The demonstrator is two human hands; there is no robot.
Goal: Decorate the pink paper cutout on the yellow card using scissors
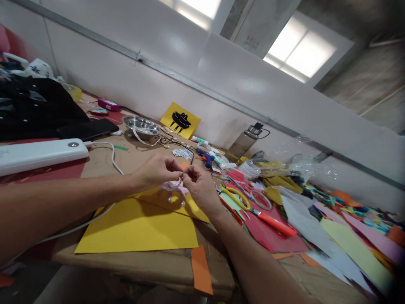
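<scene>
My left hand (160,171) and my right hand (200,183) meet at the middle of the view, fingertips pinched close together. Between them is a thin brownish cord, held by both. Just below the fingers hangs a small pink piece (175,187) with pearl-like beads at its lower tips; my right hand hides part of it. Whether the cord joins the pink piece is too small to tell. Under the hands lie yellow sheets (139,226) on the brown-covered table (152,264).
Yellow-handled scissors (236,198), an orange-red cutter (276,223) and coloured sheets lie on the right. Behind stand a bottle (243,143), a metal bowl (142,126) and a blue glue gun (206,157). A white device (44,155) with a cable lies left.
</scene>
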